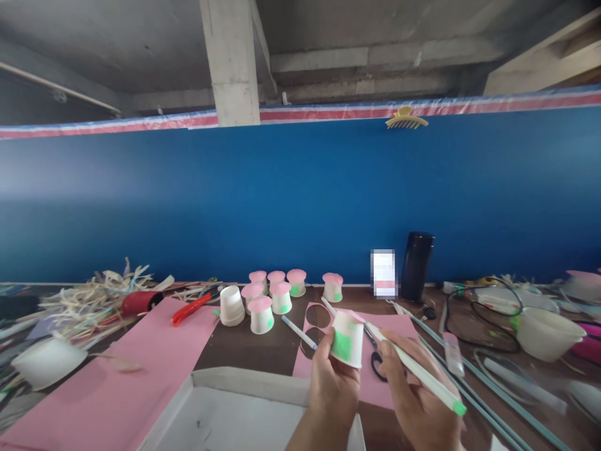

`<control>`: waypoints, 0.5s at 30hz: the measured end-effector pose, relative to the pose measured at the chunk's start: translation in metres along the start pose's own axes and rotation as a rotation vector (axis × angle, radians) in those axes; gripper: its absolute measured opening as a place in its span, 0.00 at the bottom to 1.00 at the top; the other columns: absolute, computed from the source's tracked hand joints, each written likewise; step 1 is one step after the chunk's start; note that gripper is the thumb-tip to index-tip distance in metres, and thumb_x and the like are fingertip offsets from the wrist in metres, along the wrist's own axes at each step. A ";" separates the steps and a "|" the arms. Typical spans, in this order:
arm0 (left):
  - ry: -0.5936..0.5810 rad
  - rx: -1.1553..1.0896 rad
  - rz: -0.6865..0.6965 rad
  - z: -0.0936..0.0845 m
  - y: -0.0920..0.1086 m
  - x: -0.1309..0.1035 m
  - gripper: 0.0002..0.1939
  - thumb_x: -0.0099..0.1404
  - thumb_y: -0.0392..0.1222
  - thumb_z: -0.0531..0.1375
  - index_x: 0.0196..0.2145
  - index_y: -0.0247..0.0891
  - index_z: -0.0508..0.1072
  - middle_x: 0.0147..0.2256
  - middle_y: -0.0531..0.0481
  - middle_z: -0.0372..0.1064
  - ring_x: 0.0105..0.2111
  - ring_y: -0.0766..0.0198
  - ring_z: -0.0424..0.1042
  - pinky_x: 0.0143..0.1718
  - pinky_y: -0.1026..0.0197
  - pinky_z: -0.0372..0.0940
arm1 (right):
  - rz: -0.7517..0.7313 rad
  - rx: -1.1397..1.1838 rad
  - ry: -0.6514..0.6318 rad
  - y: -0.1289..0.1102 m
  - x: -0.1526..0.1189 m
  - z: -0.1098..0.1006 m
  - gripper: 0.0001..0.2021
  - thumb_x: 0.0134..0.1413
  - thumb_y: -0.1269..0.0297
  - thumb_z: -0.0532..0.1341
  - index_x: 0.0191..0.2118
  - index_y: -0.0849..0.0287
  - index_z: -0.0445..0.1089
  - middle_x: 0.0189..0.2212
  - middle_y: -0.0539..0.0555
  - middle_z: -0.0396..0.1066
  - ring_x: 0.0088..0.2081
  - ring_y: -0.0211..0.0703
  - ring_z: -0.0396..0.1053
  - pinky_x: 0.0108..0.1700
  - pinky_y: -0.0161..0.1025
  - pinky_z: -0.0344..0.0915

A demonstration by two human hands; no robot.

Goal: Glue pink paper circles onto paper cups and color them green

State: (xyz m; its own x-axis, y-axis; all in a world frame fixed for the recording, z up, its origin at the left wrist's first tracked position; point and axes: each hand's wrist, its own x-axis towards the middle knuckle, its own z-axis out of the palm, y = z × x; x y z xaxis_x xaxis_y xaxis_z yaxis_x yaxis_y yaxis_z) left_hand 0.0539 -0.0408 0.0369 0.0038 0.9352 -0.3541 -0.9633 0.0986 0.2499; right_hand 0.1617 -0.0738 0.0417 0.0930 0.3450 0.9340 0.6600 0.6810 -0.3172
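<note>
My left hand [332,382] is wrapped round a small upright paper cup [341,326], white with a bright green patch on its side and pink on its top. In my right hand [420,394] is a white marker [425,374] with a green end; its tip points toward the upper edge of the cup, and I cannot tell whether it touches. Beneath both hands lies a pink sheet [399,324] with round holes cut in it. Scissors with black handles [377,368] rest on that sheet, partly hidden. Left of it is another white pen [299,332].
Several pink-topped cups [261,319] stand behind, beside stacked plain white cups [231,307]. A white tray [248,379] sits in front. Left are a pink sheet [107,376] and a red-handled tool [190,309]; right, a black bottle [417,266] and a white bowl [547,335].
</note>
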 end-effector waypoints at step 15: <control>-0.049 0.039 -0.004 -0.001 -0.001 -0.001 0.07 0.61 0.36 0.59 0.37 0.33 0.72 0.36 0.42 0.76 0.45 0.58 0.73 0.41 0.64 0.70 | 0.010 0.048 -0.114 -0.002 0.002 0.004 0.13 0.55 0.74 0.59 0.46 0.59 0.68 0.32 0.53 0.71 0.30 0.38 0.71 0.33 0.37 0.68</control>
State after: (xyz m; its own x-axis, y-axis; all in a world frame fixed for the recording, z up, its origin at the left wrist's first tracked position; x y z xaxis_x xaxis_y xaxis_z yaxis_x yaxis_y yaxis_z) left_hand 0.0550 -0.0425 0.0363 0.0220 0.9503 -0.3104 -0.9520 0.1148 0.2838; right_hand 0.1574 -0.0716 0.0438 0.0122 0.4218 0.9066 0.6229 0.7061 -0.3368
